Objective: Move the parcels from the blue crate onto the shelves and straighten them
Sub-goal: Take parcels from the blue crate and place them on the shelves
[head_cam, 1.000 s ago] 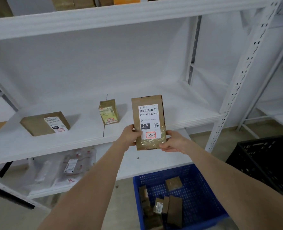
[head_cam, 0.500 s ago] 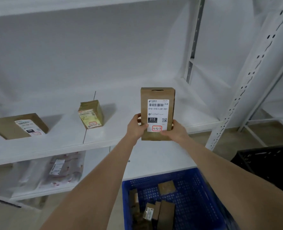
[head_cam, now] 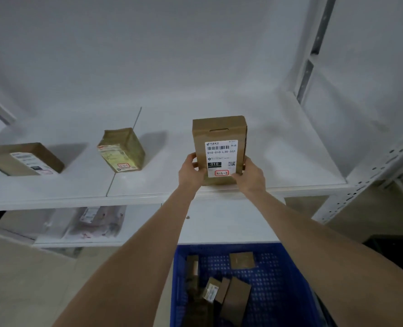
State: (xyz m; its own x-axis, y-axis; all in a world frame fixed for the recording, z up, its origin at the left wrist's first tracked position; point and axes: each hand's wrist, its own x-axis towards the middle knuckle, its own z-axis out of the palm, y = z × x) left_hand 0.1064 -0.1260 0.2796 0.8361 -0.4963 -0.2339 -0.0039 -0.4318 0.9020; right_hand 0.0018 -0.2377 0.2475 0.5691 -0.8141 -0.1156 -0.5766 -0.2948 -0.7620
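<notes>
On the white shelf (head_cam: 290,161), from left: flat brown parcel (head_cam: 23,159), then small tilted parcel (head_cam: 122,151). Further right, left hand (head_cam: 191,172) and right hand (head_cam: 251,175) clasping either side of the upright labelled parcel (head_cam: 219,149) at the shelf's front edge. Below, blue crate (head_cam: 278,291) holding more parcels.

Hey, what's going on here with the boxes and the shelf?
A person is shelving parcels. Both hands, left hand and right hand, hold a brown cardboard parcel upright at the front edge of the white shelf, its shipping label facing the camera. Two other parcels are on that shelf: a small taped box and a flatter box further left. More parcels wait in the blue crate on the floor below.
</notes>
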